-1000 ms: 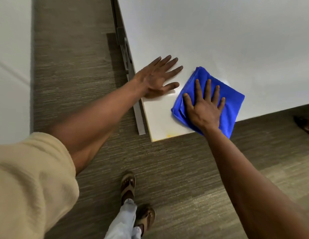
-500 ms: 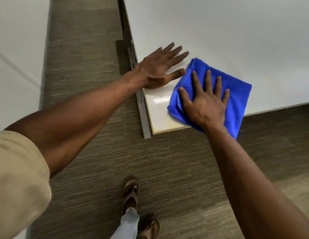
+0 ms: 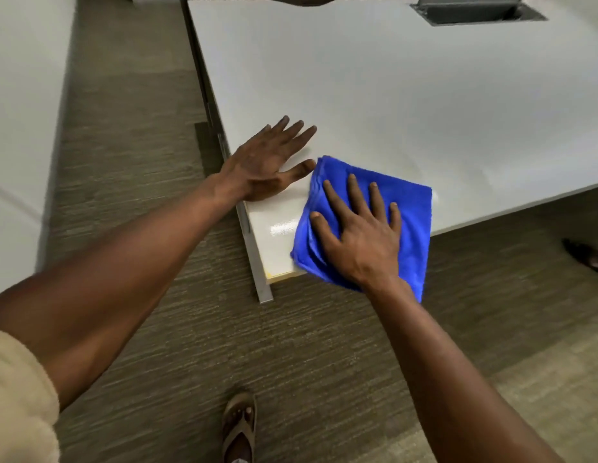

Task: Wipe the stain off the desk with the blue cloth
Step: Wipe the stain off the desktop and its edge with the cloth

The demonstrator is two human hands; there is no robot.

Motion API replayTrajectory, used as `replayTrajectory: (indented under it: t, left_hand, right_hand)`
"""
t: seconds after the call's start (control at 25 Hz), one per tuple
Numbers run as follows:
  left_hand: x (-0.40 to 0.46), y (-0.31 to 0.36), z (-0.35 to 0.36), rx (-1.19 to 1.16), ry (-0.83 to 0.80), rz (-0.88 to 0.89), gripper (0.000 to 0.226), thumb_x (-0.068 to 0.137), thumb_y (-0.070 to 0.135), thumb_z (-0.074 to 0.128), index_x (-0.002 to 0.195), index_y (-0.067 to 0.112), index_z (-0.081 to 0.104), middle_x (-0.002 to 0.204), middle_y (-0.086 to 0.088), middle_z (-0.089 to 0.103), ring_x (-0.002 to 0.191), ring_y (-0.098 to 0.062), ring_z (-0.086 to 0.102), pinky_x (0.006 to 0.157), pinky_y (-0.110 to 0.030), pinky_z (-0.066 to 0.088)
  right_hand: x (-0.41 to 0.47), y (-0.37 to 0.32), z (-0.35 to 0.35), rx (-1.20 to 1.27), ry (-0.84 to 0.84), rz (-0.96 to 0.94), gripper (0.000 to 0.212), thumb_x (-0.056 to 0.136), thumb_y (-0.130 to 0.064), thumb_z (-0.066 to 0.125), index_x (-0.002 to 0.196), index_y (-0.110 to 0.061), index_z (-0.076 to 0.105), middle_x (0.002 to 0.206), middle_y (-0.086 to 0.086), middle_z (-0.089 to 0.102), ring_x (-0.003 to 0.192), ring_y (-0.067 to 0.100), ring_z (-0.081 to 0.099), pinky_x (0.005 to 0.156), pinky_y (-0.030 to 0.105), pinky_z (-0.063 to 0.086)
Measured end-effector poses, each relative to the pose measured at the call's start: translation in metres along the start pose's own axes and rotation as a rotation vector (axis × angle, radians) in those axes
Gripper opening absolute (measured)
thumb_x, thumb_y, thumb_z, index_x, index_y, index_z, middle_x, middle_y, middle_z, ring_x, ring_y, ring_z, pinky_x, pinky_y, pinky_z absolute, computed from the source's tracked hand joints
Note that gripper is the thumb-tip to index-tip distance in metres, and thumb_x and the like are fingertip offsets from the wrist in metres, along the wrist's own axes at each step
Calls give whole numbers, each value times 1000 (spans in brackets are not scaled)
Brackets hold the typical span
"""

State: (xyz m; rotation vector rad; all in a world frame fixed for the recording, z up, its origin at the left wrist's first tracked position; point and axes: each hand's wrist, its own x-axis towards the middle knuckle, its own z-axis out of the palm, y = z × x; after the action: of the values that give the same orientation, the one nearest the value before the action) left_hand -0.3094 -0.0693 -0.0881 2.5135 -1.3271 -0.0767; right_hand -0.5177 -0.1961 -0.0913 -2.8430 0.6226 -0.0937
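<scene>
**Hands and cloth at the desk's near corner**

The desk [image 3: 374,95] fills the upper right, its near left corner pointing toward the person. On that corner lies the cloth [image 3: 411,228], its near edge hanging over the desk's front edge. The right hand [image 3: 361,235] rests flat on the cloth, fingers spread. The left hand [image 3: 264,162] lies flat on the desk just left of the cloth, thumb tip at the cloth's far corner. A cable hatch [image 3: 474,10] sits in the desk's far right. A metal rail [image 3: 254,255] runs along the desk's left edge. A sandalled foot [image 3: 239,426] stands on the carpet [image 3: 140,195] before the desk.
</scene>
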Motion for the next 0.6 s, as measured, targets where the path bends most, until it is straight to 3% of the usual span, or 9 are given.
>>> replayTrajectory:
  t: [0.12,0.24,0.32,0.52,0.6]
  left_hand:
    - [0,-1,1,11,-4,8,84,91,83,9,163,39,3,172,3,8,159,-15,-1,129,-37,2]
    - [1,-1,3,13,-1,4,85,89,84,6,162,41,2,173,4,8,159,-15,-1,129,-38,2]
    - [2,-4,4,0,1,-2,85,89,85,7,162,42,2,173,4,8,159,-15,-1,129,-39,4]
    - [0,-5,3,-58,24,-9,84,89,86,10,162,43,4,172,6,10,159,-12,1,128,-35,6]
    - [-1,-3,3,-60,27,-12,82,90,84,12,162,44,4,172,8,10,159,-11,1,128,-33,5]
  right_hand:
    - [-3,19,-8,-9,-76,-113,65,99,-76,21,160,-57,11,175,-16,3,163,20,-2,130,52,0]
    - [21,1,-8,2,-111,107,67,101,-73,20,163,-51,7,176,-9,-2,162,26,-8,129,56,-4]
    - [24,-20,-3,20,-81,140,67,102,-70,19,164,-48,6,176,-5,-3,162,29,-10,128,59,-7]
    - [-9,-1,1,0,-64,-216,69,95,-76,13,161,-55,9,175,-15,4,163,21,-2,130,54,-1]
    - [2,15,-5,-22,-88,-173,69,95,-77,15,161,-56,9,175,-15,3,163,20,-2,130,53,1]
